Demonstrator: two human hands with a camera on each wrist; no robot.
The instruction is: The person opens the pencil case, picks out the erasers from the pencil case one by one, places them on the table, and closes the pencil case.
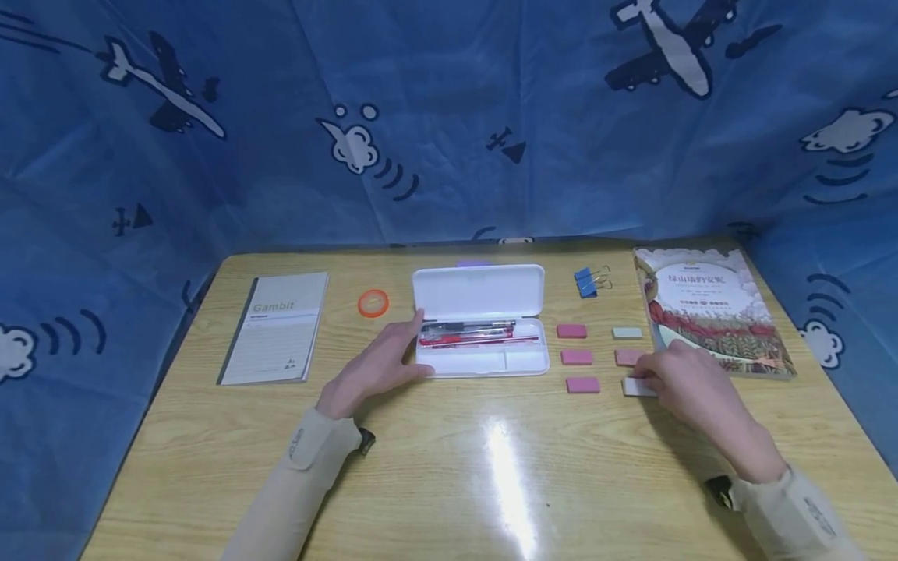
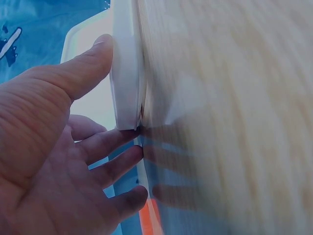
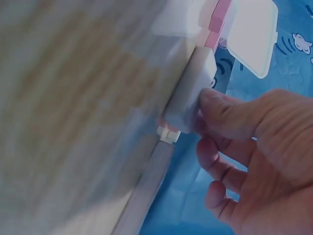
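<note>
A white pencil case (image 1: pixel 456 364) lies with its lid raised, holding several pens (image 1: pixel 466 333) in its long compartment. My left hand (image 1: pixel 379 362) is spread at the case's left end. In the left wrist view, the thumb (image 2: pixel 93 61) lies along the case's side (image 2: pixel 128 73), the other fingers loosely extended by its corner. To the right, my right hand (image 1: pixel 691 389) pinches a white eraser (image 1: pixel 637 387) by its right end. In the right wrist view the thumb (image 3: pixel 220 110) presses on that eraser (image 3: pixel 193 88). A pink eraser (image 1: pixel 629 358) and a pale green one (image 1: pixel 627 333) lie beyond it.
Pink erasers (image 1: pixel 577 358) form a column right of the case. Behind them sits a blue binder clip (image 1: pixel 586 284). A picture-covered book (image 1: pixel 715 312) lies at the right, a notebook (image 1: pixel 273 335) at the left, and an orange tape ring (image 1: pixel 373 315) near the case.
</note>
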